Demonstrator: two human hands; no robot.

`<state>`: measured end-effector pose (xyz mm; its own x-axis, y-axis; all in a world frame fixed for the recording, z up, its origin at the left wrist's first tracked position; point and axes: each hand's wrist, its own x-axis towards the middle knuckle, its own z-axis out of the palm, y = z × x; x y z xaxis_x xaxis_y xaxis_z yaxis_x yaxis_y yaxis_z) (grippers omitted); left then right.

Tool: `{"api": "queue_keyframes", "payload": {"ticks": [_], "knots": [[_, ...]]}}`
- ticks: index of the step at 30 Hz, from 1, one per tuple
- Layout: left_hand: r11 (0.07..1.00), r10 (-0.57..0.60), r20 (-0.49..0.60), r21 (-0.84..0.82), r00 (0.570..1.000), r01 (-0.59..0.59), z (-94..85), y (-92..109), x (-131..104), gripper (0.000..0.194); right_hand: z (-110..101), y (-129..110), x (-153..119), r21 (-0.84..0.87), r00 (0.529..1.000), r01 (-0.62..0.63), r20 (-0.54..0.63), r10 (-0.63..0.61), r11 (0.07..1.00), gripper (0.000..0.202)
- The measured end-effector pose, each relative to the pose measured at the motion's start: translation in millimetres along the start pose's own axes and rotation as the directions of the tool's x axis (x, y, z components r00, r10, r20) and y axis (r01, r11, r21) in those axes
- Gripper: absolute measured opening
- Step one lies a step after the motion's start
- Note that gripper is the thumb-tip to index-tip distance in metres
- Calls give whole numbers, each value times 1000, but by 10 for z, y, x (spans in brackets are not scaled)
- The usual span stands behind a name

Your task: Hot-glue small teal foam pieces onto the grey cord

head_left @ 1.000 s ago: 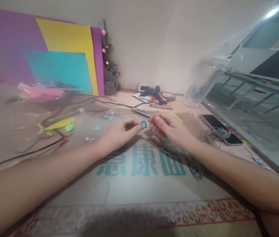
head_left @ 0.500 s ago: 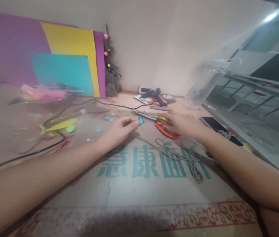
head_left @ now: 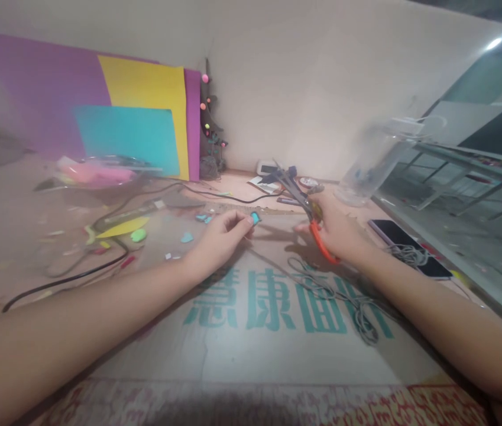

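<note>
Pinched between the thumb and fingers of my left hand [head_left: 228, 234] is a small turquoise piece [head_left: 255, 218] with a dark edge. A grey cord [head_left: 272, 265] trails from under that hand to a loose tangle on the right. My right hand [head_left: 337, 228] is closed around the handles of a pair of scissors [head_left: 297, 192], one handle orange-red. The blades point up and away, apart from the turquoise piece. Small turquoise scraps [head_left: 187, 237] lie left of my left hand.
A glue gun [head_left: 292, 172] lies at the back, partly behind the blades. A black cable [head_left: 73, 277] crosses the left side. A phone [head_left: 410, 248] lies right, near the table edge. A clear plastic jug [head_left: 370, 165] stands back right. Coloured sheets [head_left: 144, 83] lean against the wall.
My right hand has lifted the scissors, and their blades have swung from pointing left to pointing up and away. My left hand still pinches the turquoise piece. The view has shifted slightly.
</note>
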<state>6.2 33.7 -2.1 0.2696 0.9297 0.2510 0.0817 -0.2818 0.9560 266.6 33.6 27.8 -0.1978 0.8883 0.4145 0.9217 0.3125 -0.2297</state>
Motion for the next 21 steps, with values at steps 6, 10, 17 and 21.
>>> {"api": "queue_keyframes", "payload": {"ticks": [6,10,17,21], "knots": [[999,18,-21,36,1000,-17,-15,-28,11,22,96,23,-62,-28,929,365,-56,-366,931,51],[999,-9,-25,-40,1000,8,-9,-26,7,19,107,14,-90,-105,923,379,-23,-384,919,47],[1000,11,0,-22,1000,-11,-17,-10,-1,13,118,45,-87,-160,923,377,-21,-385,912,48],[1000,15,0,3,1000,-15,-17,-5,-9,9,107,24,-91,-160,921,382,-21,-390,910,46]]}}
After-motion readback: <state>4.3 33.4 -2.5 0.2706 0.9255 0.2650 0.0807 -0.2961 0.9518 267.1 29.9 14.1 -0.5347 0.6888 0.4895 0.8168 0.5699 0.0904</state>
